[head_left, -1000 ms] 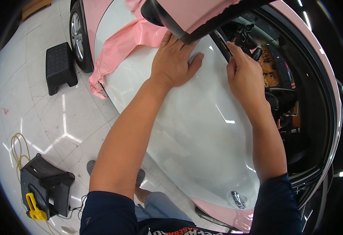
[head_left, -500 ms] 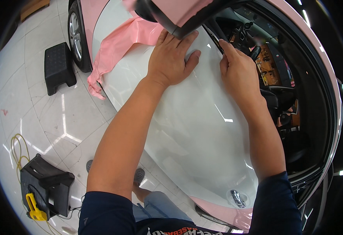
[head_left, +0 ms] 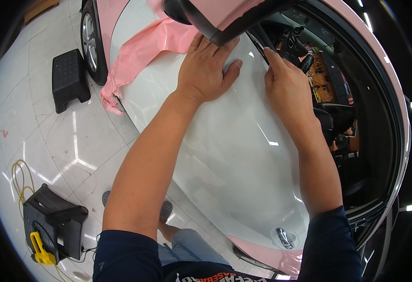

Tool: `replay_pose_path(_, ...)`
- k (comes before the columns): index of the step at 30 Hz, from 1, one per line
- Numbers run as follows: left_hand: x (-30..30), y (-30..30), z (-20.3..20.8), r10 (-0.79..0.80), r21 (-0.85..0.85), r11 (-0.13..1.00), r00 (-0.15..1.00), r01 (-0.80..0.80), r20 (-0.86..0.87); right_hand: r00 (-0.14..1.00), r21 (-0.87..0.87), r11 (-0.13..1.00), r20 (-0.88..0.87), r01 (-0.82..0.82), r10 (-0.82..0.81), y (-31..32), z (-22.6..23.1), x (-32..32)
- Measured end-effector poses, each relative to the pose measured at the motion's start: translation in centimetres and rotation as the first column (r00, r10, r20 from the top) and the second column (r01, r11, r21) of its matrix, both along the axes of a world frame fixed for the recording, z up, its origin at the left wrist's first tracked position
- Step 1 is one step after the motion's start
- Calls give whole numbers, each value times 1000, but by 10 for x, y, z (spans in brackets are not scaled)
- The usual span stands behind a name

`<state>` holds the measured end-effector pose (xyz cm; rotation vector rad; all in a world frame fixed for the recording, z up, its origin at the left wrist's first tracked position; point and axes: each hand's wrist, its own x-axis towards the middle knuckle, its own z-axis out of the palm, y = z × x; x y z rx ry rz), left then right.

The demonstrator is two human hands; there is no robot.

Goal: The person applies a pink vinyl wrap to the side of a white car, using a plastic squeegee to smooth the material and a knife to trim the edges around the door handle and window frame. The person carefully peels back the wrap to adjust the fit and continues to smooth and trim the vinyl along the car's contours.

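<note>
My left hand lies flat on the pale, glossy car door panel, with its fingertips just below the side mirror and its thumb spread. Close by on its left, a crumpled sheet of pink film hangs off the white panel. My right hand is closed at the door's window edge. Its index finger points along the dark window trim and the thumb sits under it. The other fingers are folded out of sight, so what they hold, if anything, is hidden.
A chrome door handle sits low on the panel. The window opening shows the dark car interior. On the tiled floor to the left are a black step stool and a black stand with a yellow tool and cable.
Both hands stay in almost the same place on the door. The view has shifted very slightly, and the loose pink film appears a little further left.
</note>
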<state>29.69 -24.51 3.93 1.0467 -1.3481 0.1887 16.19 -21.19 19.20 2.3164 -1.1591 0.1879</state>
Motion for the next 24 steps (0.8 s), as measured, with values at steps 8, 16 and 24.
replay_pose_path(8,1,0,-1,10,-13,1000,1000,-10,1,990,-30,999,-140,14,-18,8,10,12)
replay_pose_path(16,1,1,1,-1,-40,999,1000,0,-20,993,15,999,-111,32,-30,8,11,8)
replay_pose_path(24,1,-4,-3,-40,-21,999,998,40,-38,992,43,998,-118,39,-34,10,15,8)
